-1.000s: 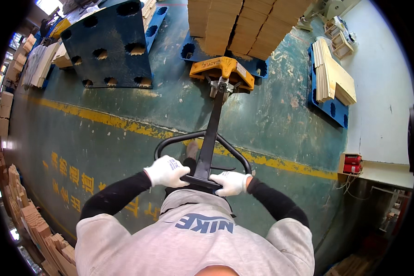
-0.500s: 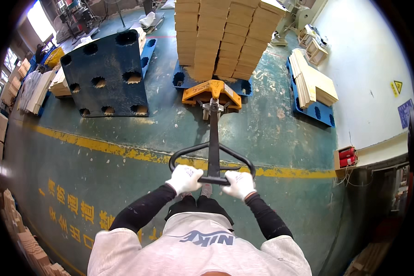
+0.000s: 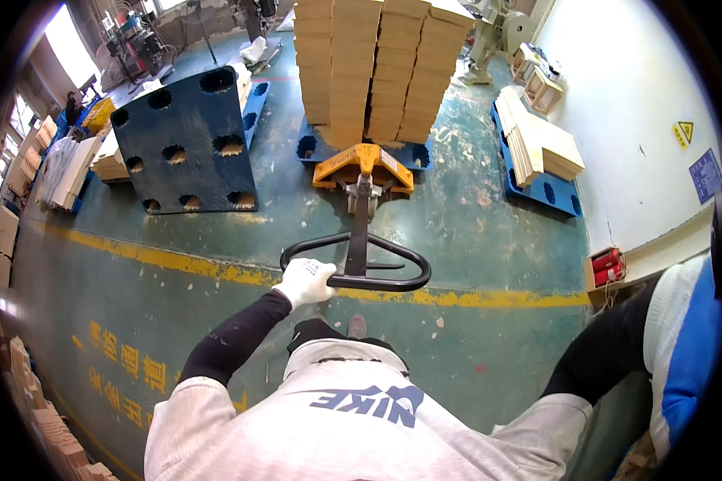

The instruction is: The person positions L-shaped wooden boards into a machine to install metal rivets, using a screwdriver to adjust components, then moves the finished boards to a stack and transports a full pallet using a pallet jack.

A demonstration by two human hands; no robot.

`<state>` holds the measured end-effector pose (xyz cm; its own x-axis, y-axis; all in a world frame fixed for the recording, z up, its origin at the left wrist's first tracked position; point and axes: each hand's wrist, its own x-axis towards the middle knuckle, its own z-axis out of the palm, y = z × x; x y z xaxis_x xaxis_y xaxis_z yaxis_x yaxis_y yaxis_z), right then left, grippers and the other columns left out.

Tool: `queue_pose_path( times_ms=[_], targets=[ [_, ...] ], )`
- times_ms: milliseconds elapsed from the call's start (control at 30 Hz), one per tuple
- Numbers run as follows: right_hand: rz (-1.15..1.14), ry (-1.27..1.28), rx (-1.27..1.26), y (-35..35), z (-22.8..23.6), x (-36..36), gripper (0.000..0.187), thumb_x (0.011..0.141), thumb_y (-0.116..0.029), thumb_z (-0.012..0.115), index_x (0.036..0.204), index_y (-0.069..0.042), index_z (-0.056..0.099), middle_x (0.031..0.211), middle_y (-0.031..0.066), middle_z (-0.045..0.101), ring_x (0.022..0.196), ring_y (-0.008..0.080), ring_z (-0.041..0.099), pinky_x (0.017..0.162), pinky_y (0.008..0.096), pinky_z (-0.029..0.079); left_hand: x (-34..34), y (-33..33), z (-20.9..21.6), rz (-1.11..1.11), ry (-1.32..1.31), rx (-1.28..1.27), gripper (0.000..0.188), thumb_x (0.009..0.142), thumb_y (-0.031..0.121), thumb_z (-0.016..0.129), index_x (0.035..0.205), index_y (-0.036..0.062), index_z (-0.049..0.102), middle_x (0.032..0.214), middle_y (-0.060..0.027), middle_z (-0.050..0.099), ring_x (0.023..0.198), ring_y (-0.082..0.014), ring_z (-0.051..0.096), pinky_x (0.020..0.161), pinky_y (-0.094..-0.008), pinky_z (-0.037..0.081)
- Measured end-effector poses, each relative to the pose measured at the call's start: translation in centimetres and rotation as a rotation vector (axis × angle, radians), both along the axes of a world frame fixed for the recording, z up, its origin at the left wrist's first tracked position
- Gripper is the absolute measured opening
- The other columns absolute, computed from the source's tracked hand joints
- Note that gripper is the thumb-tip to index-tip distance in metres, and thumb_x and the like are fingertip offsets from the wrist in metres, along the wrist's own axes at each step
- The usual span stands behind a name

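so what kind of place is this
Probably a factory or warehouse floor: a yellow pallet jack slid under tall stacks of tan cardboard sheets on a blue plastic pallet, on a worn green painted floor crossed by a yellow line.

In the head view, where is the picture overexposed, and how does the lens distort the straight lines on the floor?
Head view: a window at upper left is blown out white; the yellow floor line bows with the fisheye, and the corners are black. The centre is sharp: the left hand on the pallet jack handle shows clearly. The right hand, close at the right rim, looks stretched.
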<state>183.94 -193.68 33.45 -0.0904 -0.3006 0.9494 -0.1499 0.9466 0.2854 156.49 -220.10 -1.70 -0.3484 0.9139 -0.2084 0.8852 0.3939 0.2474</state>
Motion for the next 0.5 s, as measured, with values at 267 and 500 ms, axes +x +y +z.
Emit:
queue_pose_path(
  times_ms=[267, 500],
  targets=[
    [-0.059, 0.0, 0.045, 0.7, 1.2, 3.5, 0.035, 0.077, -0.019, 0.08, 0.106, -0.004, 0.066, 0.101, 0.0121, 0.069, 0.094, 0.0271, 0.067, 0.084, 0.0388, 0.053, 0.8, 0.0, -1.0, 0.019, 0.046, 0.118, 0.024, 0.075, 0.034, 0.07, 0.083, 0.0118, 0.07, 0.076, -0.0164, 0.071, 0.077, -0.0356, 0.071, 0.069, -0.0474, 0.055],
    [-0.146, 0.079, 0.04, 0.7, 0.5, 6.0, 0.036, 0.078, -0.019, 0.08, 0.107, -0.004, 0.066, 0.101, 0.0125, 0.069, 0.092, 0.0264, 0.067, 0.083, 0.0378, 0.054, 0.8, 1.2, 0.5, -0.005, 0.05, 0.041, 0.028, 0.075, 0.039, 0.072, 0.085, 0.014, 0.071, 0.076, -0.0149, 0.071, 0.076, -0.0349, 0.072, 0.072, -0.046, 0.056]
  ],
)
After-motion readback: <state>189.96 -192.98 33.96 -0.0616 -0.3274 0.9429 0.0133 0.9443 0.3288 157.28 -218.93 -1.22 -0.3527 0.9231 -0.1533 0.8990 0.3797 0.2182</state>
